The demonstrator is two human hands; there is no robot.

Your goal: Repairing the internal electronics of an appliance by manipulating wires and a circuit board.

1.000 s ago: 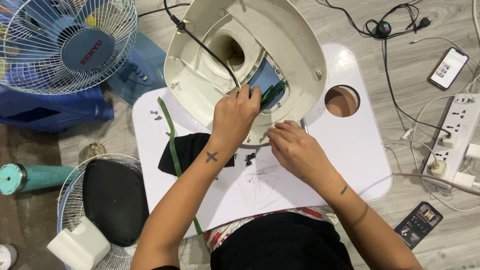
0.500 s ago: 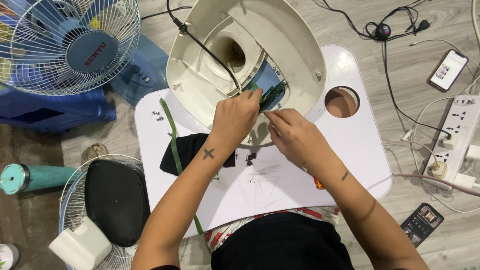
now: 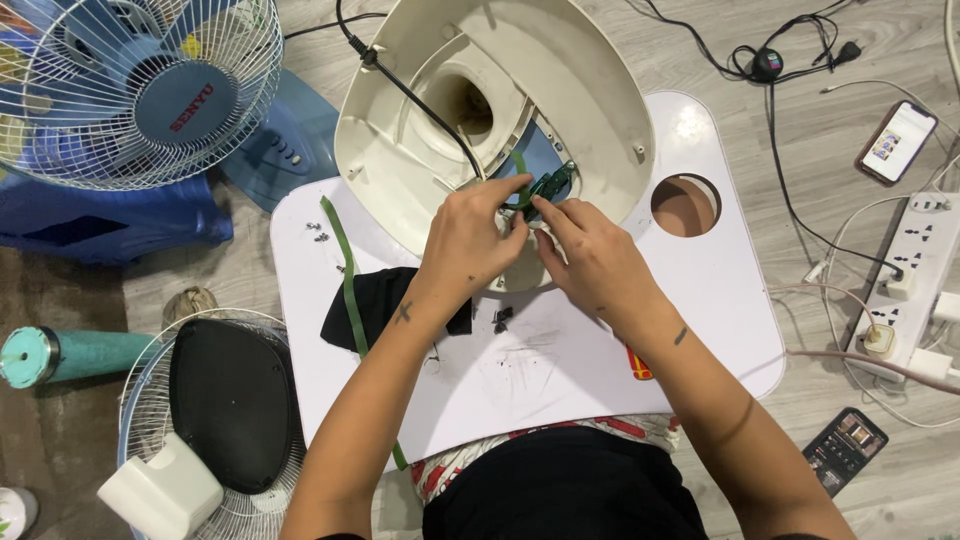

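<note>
Both hands meet over the cream plastic fan base shell (image 3: 470,110), which lies upturned at the far edge of the white desk (image 3: 720,300). The left hand (image 3: 470,240) and right hand (image 3: 590,250) have fingertips pinched together on a small green circuit board (image 3: 550,185) inside the shell's hollow. A black cord (image 3: 420,100) runs across the smooth, rounded shell. A black cloth (image 3: 375,300) and a green strip (image 3: 345,270) lie near the desk's left edge.

The right hand (image 3: 598,262) has moved up off the white tabletop (image 3: 700,300) to meet the left hand (image 3: 472,238) at the small green circuit board (image 3: 551,185) inside the cream plastic fan base shell (image 3: 600,90); its fingers (image 3: 548,212) now pinch at the board's lower edge.
</note>
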